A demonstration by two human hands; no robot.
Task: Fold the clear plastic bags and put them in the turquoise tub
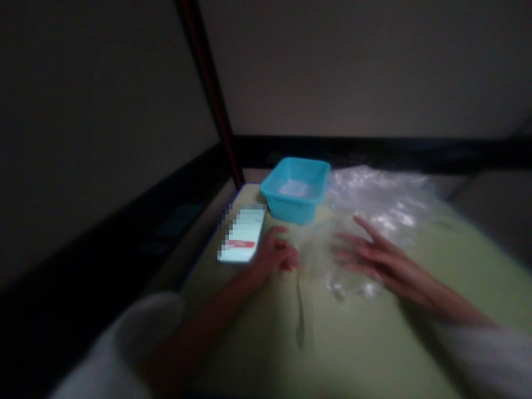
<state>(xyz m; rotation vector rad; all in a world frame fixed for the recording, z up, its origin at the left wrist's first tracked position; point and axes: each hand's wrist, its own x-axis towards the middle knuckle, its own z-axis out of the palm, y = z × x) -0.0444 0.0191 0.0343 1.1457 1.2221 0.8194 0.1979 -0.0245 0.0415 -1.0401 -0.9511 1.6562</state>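
Observation:
Between my hands is a thin clear plastic bag (318, 255), smeared by motion. The curled fingers of my left hand (276, 252) are closed at its left edge, seemingly pinching it. My right hand (369, 255) is blurred, with its fingers stretched out and thumb raised, over the bag's right side. Whether the right fingers touch the plastic is hard to make out. Just beyond the hands stands a turquoise plastic basin (293, 208) with something whitish (295, 188) inside it. Behind my right hand lies a heap of crinkled clear plastic bags (382, 191).
A phone with a lit screen (243, 235) lies left of my left hand. Everything rests on a pale yellow-green table (349, 354). A dark red post (208, 77) rises behind the table's far left corner, beside grey walls with a dark band.

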